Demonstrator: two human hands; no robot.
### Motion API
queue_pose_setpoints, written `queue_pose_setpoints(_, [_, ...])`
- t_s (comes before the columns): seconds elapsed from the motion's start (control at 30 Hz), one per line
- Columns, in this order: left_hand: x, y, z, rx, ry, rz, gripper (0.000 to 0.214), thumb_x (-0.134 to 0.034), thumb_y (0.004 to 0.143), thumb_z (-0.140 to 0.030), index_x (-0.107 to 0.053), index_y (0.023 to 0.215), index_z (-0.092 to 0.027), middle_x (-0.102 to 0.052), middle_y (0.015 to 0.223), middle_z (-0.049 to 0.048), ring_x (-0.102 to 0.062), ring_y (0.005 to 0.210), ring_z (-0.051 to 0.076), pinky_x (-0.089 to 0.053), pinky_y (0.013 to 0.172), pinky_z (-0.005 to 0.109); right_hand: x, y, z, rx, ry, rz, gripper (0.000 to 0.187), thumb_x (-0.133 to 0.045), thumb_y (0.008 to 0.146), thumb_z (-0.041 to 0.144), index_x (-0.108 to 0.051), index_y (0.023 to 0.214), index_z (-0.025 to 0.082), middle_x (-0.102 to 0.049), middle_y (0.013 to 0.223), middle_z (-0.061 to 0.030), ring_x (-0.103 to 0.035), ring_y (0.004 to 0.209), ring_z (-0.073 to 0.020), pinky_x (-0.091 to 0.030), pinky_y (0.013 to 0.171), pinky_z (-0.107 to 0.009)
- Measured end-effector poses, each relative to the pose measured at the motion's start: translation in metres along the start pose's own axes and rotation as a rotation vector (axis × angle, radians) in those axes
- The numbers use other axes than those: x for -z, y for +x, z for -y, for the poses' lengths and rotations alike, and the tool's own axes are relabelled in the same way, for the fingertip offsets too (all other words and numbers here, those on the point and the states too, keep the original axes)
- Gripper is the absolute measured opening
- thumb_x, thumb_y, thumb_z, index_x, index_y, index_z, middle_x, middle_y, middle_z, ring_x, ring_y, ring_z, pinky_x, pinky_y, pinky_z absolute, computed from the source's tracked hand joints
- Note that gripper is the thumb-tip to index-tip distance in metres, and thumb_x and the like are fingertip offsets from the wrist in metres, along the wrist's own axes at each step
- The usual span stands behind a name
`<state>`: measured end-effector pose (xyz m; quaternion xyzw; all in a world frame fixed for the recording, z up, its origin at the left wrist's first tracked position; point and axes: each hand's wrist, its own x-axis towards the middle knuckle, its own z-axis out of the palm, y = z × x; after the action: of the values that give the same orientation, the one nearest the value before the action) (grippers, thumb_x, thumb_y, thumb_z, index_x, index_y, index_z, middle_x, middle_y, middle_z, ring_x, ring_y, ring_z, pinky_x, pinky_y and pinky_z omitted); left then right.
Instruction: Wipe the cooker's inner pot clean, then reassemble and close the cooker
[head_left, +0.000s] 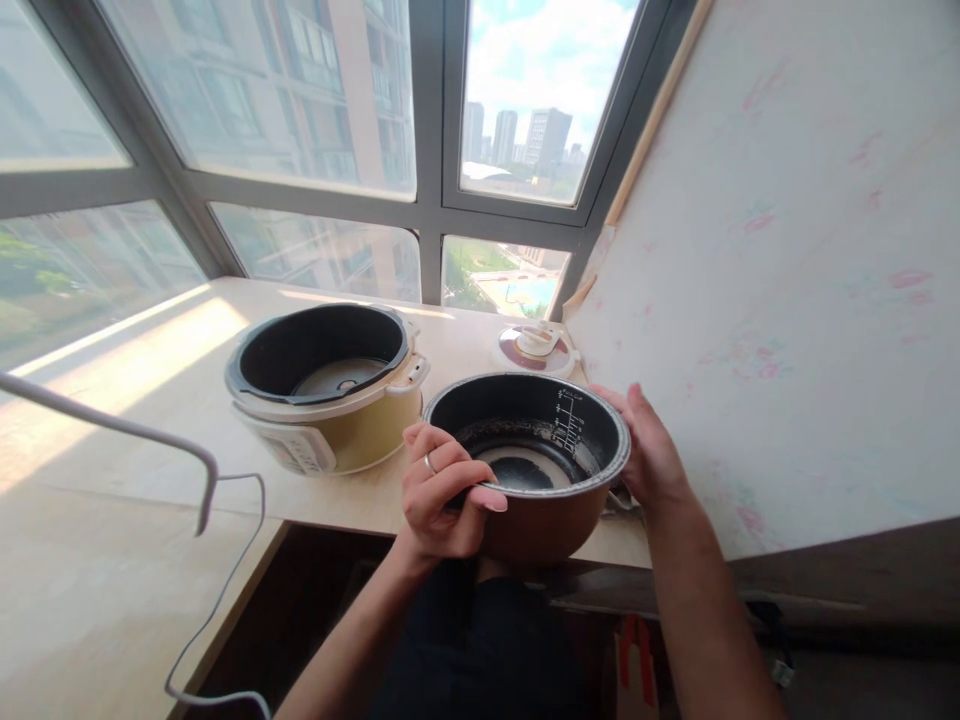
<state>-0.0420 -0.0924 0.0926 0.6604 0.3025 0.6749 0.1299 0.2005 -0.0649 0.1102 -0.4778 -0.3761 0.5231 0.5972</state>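
Between both hands I hold the inner pot [555, 525] of a rice cooker, brown outside and black inside with white level marks, its mouth tilted toward me. My left hand [446, 490] is closed on the near left rim, the thumb pressed along it and a ring on one finger. Around the far right side of the pot wraps my right hand [649, 445], its fingertips partly hidden behind the wall. To the left, the lidless cooker body [360, 430] stands on the sill, a round metal plate showing at its bottom.
A round lid [536, 345] with a white knob lies behind the pot, near the papered wall [780, 250]. A grey cable [225, 590] hangs over the pale wooden ledge [97, 540] at left. Windows rise behind. Below the ledge is a dark recess.
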Motion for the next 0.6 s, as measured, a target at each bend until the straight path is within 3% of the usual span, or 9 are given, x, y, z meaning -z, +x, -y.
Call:
queue_pose_setpoints(0.07, [0.004,0.000,-0.002,-0.028,-0.017,0.046,0.027,-0.077,0.076,-0.056,-0.076,0.065,-0.031,-0.062,0.049,0.0000,-0.048,0.055,0.021,-0.038,0.083,0.047,-0.006,-0.003,0.003,-0.018,-0.002,0.014,0.055,-0.071,0.076,0.050,-0.067,0.119,0.017,-0.077,0.104,-0.0096,-0.072,0.097,-0.0294,-0.059,0.084,-0.044])
queue_pose_setpoints(0.17, [0.013,0.000,-0.006,-0.088,-0.013,0.095,0.023,-0.076,0.078,-0.054,-0.078,0.069,-0.032,-0.065,0.057,0.0021,-0.054,0.063,0.022,-0.039,0.088,0.049,-0.010,-0.010,0.002,0.019,0.010,0.032,0.068,-0.068,0.061,0.026,-0.062,0.127,0.018,-0.075,0.113,-0.0088,-0.072,0.096,-0.0300,-0.059,0.084,-0.045])
queue_pose_setpoints(0.27, [0.020,-0.001,-0.010,-0.046,-0.002,0.061,0.026,-0.074,0.080,-0.058,-0.081,0.084,-0.034,-0.073,0.107,0.0083,-0.060,0.110,0.033,-0.037,0.106,0.052,-0.015,-0.021,0.001,0.098,0.016,0.034,0.075,-0.061,0.058,0.022,-0.058,0.132,0.019,-0.073,0.122,-0.0105,-0.071,0.099,-0.0314,-0.058,0.086,-0.049])
queue_pose_setpoints(0.33, [0.023,-0.004,-0.011,0.056,-0.035,0.001,0.052,-0.076,0.074,-0.065,-0.076,0.117,-0.036,-0.052,0.148,0.0083,-0.036,0.144,0.039,-0.025,0.118,0.054,-0.020,-0.031,0.003,0.149,0.027,0.002,0.076,-0.060,0.059,0.022,-0.057,0.135,0.019,-0.071,0.126,-0.0113,-0.071,0.103,-0.0324,-0.057,0.089,-0.052])
queue_pose_setpoints(0.4, [0.024,-0.007,-0.012,0.172,-0.132,-0.027,0.097,-0.078,0.064,-0.071,-0.048,0.149,-0.037,-0.027,0.166,0.0079,-0.014,0.155,0.040,-0.016,0.123,0.054,-0.026,-0.042,0.006,0.211,0.036,-0.050,0.077,-0.060,0.062,0.021,-0.054,0.140,0.020,-0.069,0.131,-0.0116,-0.069,0.109,-0.0335,-0.056,0.092,-0.055])
queue_pose_setpoints(0.43, [0.025,-0.009,-0.012,0.234,-0.202,-0.019,0.113,-0.078,0.060,-0.073,-0.033,0.157,-0.038,-0.021,0.168,0.0086,-0.010,0.156,0.039,-0.016,0.124,0.054,-0.029,-0.048,0.008,0.247,0.037,-0.080,0.077,-0.059,0.064,0.021,-0.053,0.142,0.021,-0.067,0.133,-0.0115,-0.068,0.112,-0.0339,-0.055,0.094,-0.057])
queue_pose_setpoints(0.5, [0.026,-0.012,-0.013,0.360,-0.349,0.044,0.122,-0.077,0.059,-0.074,-0.019,0.161,-0.038,-0.020,0.169,0.0102,-0.015,0.155,0.039,-0.021,0.124,0.052,-0.035,-0.059,0.012,0.318,0.037,-0.135,0.076,-0.058,0.068,0.021,-0.053,0.144,0.021,-0.065,0.138,-0.0115,-0.066,0.118,-0.0347,-0.052,0.098,-0.059])
queue_pose_setpoints(0.6, [0.031,-0.012,-0.016,0.486,-0.481,0.140,0.120,-0.080,0.062,-0.070,-0.024,0.161,-0.034,-0.033,0.163,0.0136,-0.024,0.153,0.040,-0.022,0.124,0.052,-0.044,-0.070,0.017,0.392,0.054,-0.184,0.069,-0.059,0.071,0.020,-0.057,0.141,0.021,-0.061,0.142,-0.0116,-0.061,0.126,-0.0352,-0.048,0.105,-0.061])
